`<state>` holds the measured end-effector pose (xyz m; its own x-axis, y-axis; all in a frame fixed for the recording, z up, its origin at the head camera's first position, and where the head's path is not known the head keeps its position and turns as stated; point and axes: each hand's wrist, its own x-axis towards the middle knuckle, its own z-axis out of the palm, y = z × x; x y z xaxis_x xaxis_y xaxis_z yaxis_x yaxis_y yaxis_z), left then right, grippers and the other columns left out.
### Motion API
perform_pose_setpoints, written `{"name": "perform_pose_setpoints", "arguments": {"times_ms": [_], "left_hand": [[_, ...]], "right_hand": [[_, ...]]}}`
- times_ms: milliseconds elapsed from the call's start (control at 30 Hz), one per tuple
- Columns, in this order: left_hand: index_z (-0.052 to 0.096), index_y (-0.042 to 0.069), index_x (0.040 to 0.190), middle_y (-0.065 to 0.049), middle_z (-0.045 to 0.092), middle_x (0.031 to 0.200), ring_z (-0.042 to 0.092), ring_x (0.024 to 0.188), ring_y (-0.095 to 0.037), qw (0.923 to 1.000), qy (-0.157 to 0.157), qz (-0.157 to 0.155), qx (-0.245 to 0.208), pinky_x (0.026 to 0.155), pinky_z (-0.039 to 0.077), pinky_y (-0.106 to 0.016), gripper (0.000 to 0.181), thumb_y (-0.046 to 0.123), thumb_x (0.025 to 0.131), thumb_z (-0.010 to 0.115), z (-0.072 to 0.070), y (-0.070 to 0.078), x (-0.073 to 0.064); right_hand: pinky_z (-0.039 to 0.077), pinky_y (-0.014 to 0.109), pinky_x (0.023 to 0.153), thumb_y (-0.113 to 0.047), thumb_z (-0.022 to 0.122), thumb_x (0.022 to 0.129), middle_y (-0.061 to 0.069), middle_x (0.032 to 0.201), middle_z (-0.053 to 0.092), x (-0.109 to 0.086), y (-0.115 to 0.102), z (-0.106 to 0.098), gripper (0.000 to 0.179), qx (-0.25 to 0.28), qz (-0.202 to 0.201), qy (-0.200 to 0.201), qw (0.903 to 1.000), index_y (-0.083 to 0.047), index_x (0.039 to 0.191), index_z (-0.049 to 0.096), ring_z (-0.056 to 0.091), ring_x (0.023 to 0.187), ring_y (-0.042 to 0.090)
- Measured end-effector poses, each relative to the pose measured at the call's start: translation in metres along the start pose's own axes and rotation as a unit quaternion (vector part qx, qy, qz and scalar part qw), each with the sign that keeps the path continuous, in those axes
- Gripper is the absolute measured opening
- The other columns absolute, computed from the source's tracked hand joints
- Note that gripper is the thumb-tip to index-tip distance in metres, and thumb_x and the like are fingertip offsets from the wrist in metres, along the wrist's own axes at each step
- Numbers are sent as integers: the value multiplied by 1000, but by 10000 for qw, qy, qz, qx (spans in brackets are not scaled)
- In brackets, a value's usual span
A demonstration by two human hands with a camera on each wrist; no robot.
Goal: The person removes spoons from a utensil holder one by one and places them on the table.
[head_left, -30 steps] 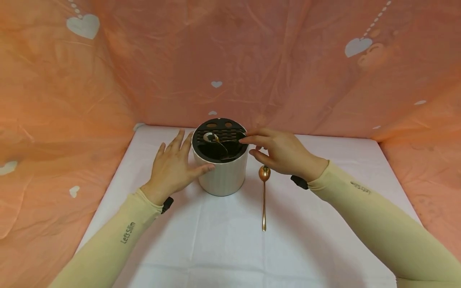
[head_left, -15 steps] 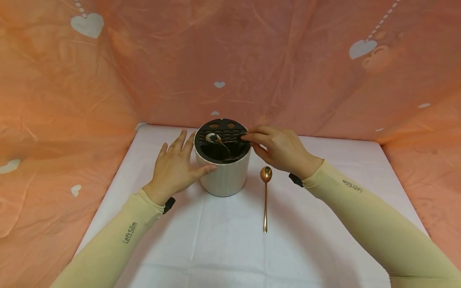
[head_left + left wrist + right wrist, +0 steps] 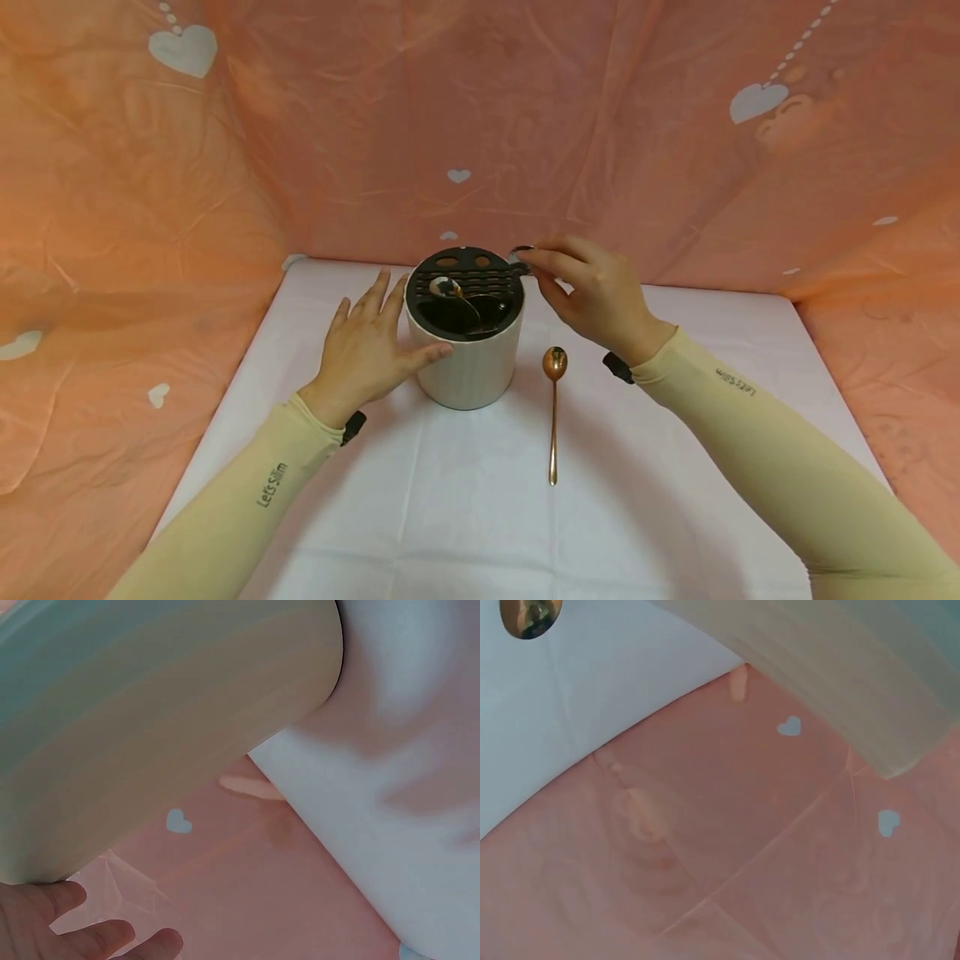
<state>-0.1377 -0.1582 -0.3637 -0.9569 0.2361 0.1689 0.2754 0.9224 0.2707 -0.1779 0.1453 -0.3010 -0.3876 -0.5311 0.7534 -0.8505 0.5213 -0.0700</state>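
Note:
A white round utensil holder (image 3: 468,375) with a black slotted top (image 3: 435,315) stands on the table. My left hand (image 3: 363,346) rests against its left side, fingers spread and thumb across the front; the left wrist view shows the fingers (image 3: 97,937) beside the holder's wall (image 3: 172,727). A spoon's shiny bowl (image 3: 446,287) sticks up from the top. Over the right rim, my right hand (image 3: 592,283) pinches a small shiny rounded piece with a dark edge (image 3: 519,253), which looks like a spoon's bowl; its lower part is hidden. The right wrist view misses the fingers.
A gold long-handled spoon (image 3: 553,408) lies on the white tablecloth (image 3: 465,500) right of the holder; its bowl (image 3: 531,615) also shows in the right wrist view. Pink-orange cloth (image 3: 540,150) with white hearts hangs behind and at both sides.
My right hand has closed its fingertips on the shiny piece at the holder's right edge and raised it slightly up and right. My left hand stays at the holder.

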Motion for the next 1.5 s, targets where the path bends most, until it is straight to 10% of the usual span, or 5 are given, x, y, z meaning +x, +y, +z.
{"name": "perform_pose_setpoints", "arguments": {"times_ms": [800,1200,1500], "left_hand": [[22,9,159,-20,17,163,35,139,-44,10000,-2,-2,1,113,15,-64,120,92,75,42,0,1,0],[23,10,160,-20,17,163,38,137,-47,10000,34,6,-36,113,15,-64,119,92,75,43,0,1,0],[22,11,160,-20,16,163,35,139,-45,10000,41,26,-43,113,15,-64,118,91,76,44,0,1,-1]], "right_hand": [[50,12,61,15,69,82,10,97,70,23,8,-51,26,878,1293,2200,9629,0,101,78,64,73,9],[49,14,61,14,64,84,5,96,69,18,-4,-80,24,1190,2164,2160,9446,6,103,76,62,72,9],[49,15,59,9,66,86,1,96,68,-23,31,-82,25,1383,2984,1435,9334,5,110,75,61,72,11]]}}
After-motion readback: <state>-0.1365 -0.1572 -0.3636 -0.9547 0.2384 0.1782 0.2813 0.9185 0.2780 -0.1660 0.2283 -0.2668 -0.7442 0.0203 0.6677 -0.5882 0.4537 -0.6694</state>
